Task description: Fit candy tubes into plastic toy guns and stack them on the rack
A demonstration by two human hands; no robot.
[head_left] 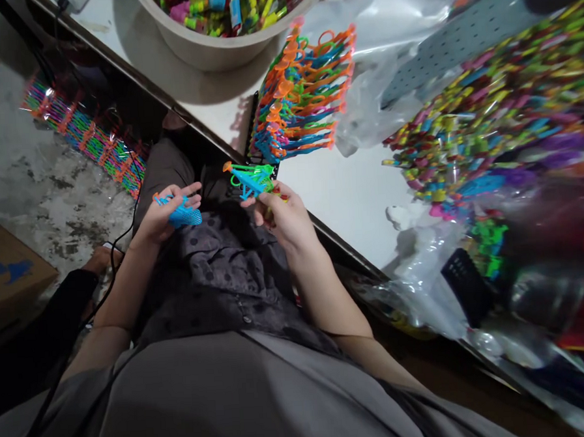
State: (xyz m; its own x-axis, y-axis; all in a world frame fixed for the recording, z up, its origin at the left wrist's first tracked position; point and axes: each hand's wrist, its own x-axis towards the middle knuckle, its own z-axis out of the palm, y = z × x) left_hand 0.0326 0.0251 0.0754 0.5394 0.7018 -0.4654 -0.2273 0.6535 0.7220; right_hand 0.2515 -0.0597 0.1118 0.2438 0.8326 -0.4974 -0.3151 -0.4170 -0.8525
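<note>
Probably for control, the right hand (pixel 288 215) has fingers clamped on plastic pieces (pixel 251 181), the left hand (pixel 163 216) on blue mesh (pixel 187 216).

Blue pc (pixel 187 216) — plastic, mesh-like surf. Blue-green pc (pixel 251 183): plastic, smooth. Tub (pixel 205 51): matt, plastic-looking. Worktop (pixel 333 210): smooth, slight sheen. Clear bag (pixel 430 286) — thin plastic film, glossy, crinkled. Box (pixel 19 285): matt cardboard. Dotted garment (pixel 216 268): matt cloth. Floor (pixel 67 224): rough-looking, patchy.

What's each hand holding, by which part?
Right hand: green and blue plastic pieces, by the end opposite the orange tip. Left hand: blue mesh piece; exact grip unclear.
</note>
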